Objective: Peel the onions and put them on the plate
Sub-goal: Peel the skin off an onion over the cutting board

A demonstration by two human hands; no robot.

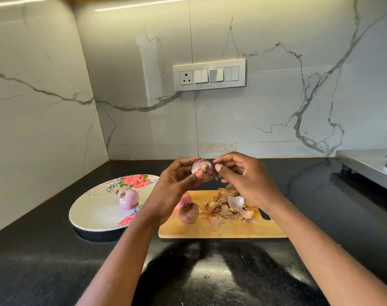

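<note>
My left hand cups a small red onion above the wooden chopping board, thumb curled round it, while my right hand pinches its papery skin at the top. It looks firm, light, probably slick once bare, so the brittle loose edge is the place to pull. One peeled onion lies on the floral plate.

Four onions show: one held, one on the plate, two on the board. There is one plate and one cutting board.
</note>
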